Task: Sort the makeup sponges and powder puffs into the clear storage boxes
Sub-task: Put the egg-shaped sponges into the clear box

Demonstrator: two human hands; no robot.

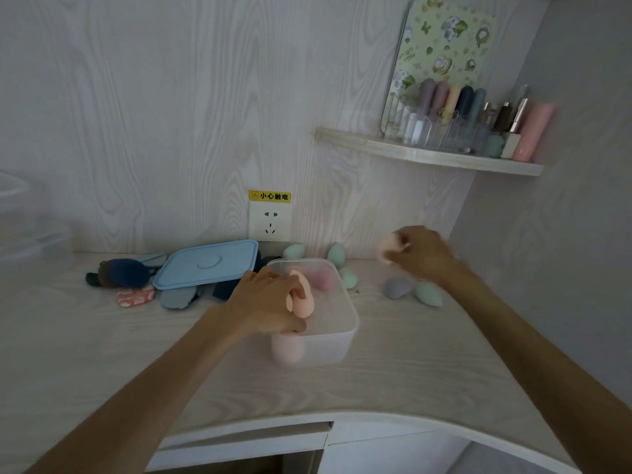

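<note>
A clear storage box stands open on the desk, with pink sponges inside: one at the back and one at the near left corner. Over the box, my left hand grips a peach sponge. To the right, raised above the desk, my right hand holds a pale pink sponge; it is blurred. Mint green sponges lie behind the box, and a grey sponge and a green one lie under my right hand.
A blue lid rests on dark blue puffs left of the box, beside a dark furry puff and a pink patterned puff. A wall socket is behind. A shelf holds bottles. Another clear box stands far left.
</note>
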